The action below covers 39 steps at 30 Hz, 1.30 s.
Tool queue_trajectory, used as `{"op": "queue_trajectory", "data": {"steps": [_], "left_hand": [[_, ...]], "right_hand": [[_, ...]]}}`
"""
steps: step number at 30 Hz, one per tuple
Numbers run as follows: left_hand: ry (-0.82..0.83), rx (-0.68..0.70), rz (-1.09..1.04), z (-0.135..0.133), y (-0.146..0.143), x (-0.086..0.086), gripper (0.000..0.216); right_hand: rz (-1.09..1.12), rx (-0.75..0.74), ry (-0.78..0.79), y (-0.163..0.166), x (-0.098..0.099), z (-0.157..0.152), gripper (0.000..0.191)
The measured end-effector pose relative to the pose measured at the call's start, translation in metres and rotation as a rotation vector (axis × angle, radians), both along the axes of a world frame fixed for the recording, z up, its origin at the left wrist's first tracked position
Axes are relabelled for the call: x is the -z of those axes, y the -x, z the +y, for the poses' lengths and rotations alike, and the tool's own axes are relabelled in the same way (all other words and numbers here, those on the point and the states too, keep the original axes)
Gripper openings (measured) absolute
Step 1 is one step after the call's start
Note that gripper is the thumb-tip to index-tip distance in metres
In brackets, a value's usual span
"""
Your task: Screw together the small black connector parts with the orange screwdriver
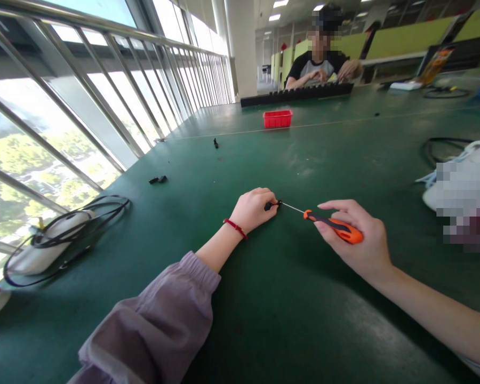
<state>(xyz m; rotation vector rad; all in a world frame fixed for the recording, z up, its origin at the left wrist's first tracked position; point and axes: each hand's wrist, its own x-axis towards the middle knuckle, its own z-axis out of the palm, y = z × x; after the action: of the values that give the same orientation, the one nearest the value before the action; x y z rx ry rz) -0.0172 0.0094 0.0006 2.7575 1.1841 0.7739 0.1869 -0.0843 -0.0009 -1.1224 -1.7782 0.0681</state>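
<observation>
Left hand pinches 1 black part | right hand grips 1 screwdriver

Green table bare ahead of left hand and right hand, up to red basket. Gap between hands barred by screwdriver and pinched black piece. Left: coiled cable, two small black parts, railing beyond. Right edge: black cable loop.

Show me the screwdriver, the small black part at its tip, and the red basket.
screwdriver (338,228): head view, on the orange handle.
small black part (269,205): head view, on its exposed end.
red basket (277,120): head view, on its front wall.
</observation>
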Motion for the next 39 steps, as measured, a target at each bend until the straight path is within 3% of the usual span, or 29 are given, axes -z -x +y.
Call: {"op": "queue_trajectory", "data": {"steps": [5, 10, 15, 20, 26, 31, 35, 39], "left_hand": [[-0.012, 0.009, 0.017, -0.0007, -0.0004, -0.0007, 0.008], [-0.025, 0.010, 0.022, -0.0002, -0.0006, 0.0005, 0.008], [-0.030, 0.004, 0.028, -0.0005, -0.0011, 0.0006, 0.007], [-0.023, -0.003, 0.034, -0.0012, -0.0013, -0.0003, 0.007], [-0.017, -0.007, 0.028, -0.0004, -0.0012, 0.0004, 0.006], [-0.021, -0.005, 0.024, -0.0005, -0.0011, 0.0004, 0.007], [-0.022, -0.006, 0.029, -0.0009, -0.0014, -0.0003, 0.007], [-0.022, -0.005, 0.025, -0.0009, -0.0013, -0.0005, 0.006]], "right_hand": [[0.066, -0.007, -0.065, 0.0008, -0.0004, -0.0001, 0.046], [-0.061, 0.019, -0.067, 0.0023, -0.0019, -0.0012, 0.021], [-0.016, 0.009, -0.079, 0.0028, -0.0020, -0.0025, 0.042], [-0.139, 0.032, -0.054, 0.0046, -0.0048, -0.0061, 0.017], [-0.037, 0.048, -0.103, 0.0062, -0.0050, -0.0071, 0.038], [-0.091, 0.071, -0.066, 0.0057, -0.0034, -0.0075, 0.018], [0.014, 0.052, -0.069, 0.0052, -0.0030, -0.0067, 0.045], [-0.043, 0.015, 0.009, 0.0044, -0.0022, -0.0066, 0.024]]}}
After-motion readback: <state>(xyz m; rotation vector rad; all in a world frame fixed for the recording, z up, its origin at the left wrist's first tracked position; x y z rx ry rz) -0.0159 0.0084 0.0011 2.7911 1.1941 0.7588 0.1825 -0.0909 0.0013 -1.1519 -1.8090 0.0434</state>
